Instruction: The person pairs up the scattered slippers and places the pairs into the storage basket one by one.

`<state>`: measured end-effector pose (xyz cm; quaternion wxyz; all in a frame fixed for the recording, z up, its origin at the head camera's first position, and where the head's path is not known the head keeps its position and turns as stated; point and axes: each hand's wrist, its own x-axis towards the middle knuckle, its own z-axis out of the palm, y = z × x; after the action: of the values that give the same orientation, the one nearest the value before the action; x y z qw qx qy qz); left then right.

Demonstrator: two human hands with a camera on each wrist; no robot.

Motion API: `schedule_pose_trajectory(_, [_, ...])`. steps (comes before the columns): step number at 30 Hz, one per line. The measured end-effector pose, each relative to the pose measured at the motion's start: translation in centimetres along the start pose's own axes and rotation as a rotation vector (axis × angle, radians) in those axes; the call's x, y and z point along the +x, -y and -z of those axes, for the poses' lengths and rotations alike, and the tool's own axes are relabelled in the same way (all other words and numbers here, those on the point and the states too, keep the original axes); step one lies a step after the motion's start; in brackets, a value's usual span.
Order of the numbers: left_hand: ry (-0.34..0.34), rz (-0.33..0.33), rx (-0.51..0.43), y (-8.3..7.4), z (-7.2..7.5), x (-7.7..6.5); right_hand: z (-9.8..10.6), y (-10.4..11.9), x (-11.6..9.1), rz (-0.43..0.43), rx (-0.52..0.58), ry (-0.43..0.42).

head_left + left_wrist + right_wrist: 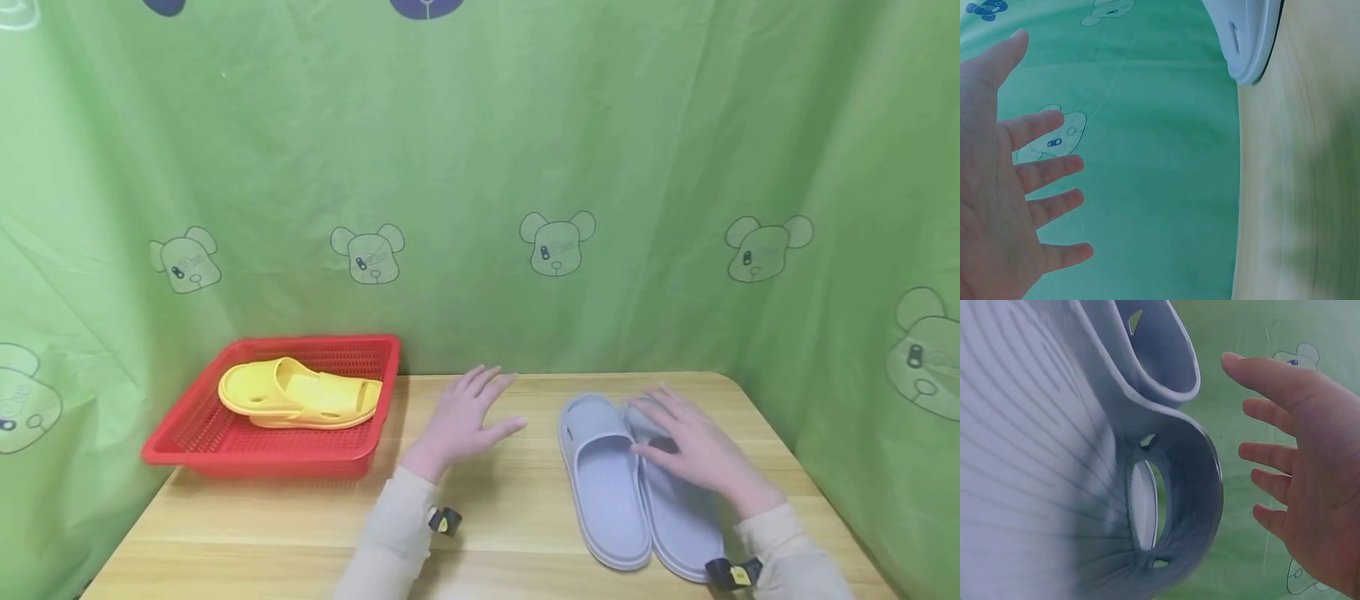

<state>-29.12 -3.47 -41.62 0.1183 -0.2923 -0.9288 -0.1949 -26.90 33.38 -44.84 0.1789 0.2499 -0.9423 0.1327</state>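
Two grey-blue slippers lie side by side on the wooden table, toes pointing away; the left slipper [611, 492] shows whole in the head view. My right hand [693, 446] hovers over the right slipper [684, 521] and hides part of its strap. In the right wrist view that hand [1316, 469] has its fingers spread, apart from the slipper strap [1194, 487]. Between the basket and the slippers, my left hand [461, 421] is held above the table, fingers spread and holding nothing. A slipper toe [1244, 44] shows at the top of the left wrist view.
At the left of the table stands a red plastic basket [285, 462] with yellow slippers [300, 396] in it, seemingly one stacked on another. A green curtain [465, 167] with bear-head prints surrounds the wooden table [510, 542] at the back and sides.
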Motion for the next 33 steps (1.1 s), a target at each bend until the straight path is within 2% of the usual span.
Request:
schedule_pose_trajectory(8, [0.025, 0.000, -0.012, -1.6, -1.2, 1.3, 0.4, -1.2, -0.5, -0.069, 0.036, 0.052])
schedule_pose_trajectory(16, [0.050, 0.014, -0.039, -2.8, -3.1, 2.4, 0.9, -1.9, -0.9, -0.141, 0.072, 0.099])
schedule_pose_trajectory(33, [0.108, -0.002, -0.031, -4.7, -7.5, 4.4, -0.1, -3.3, -1.4, -0.193, 0.139, 0.153])
